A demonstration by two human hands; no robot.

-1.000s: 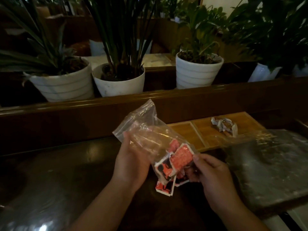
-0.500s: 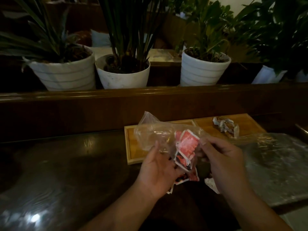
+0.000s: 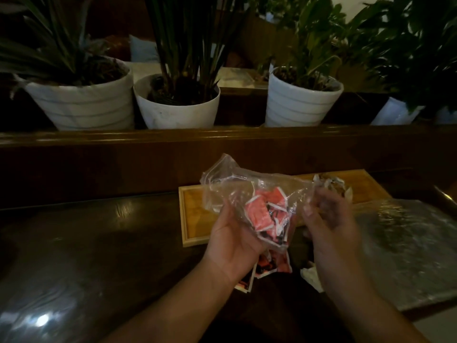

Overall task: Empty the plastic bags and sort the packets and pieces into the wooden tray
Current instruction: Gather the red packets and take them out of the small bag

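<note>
A clear plastic bag (image 3: 230,186) with red and white packets (image 3: 259,214) inside is held above the near edge of the wooden tray (image 3: 193,219). My left hand (image 3: 232,238) cups the bag from below. My right hand (image 3: 331,219) grips the bag's right end, blurred by motion. A few red packets (image 3: 274,264) lie on the dark table under my hands, and a white piece (image 3: 311,276) lies by my right wrist. Crumpled silver and brown packets (image 3: 331,186) rest in the tray's right compartment, partly hidden by my right hand.
A large flat plastic-wrapped slab (image 3: 408,243) lies on the table to the right. A dark wooden ledge (image 3: 222,137) runs behind the tray, with white plant pots (image 3: 81,105) lined up beyond it. The dark table (image 3: 99,243) stretches to the left.
The bag and both hands have moved forward and right, over the tray's near edge. Loose packets now lie on the table below, and my right hand has shifted to the bag's right end.
</note>
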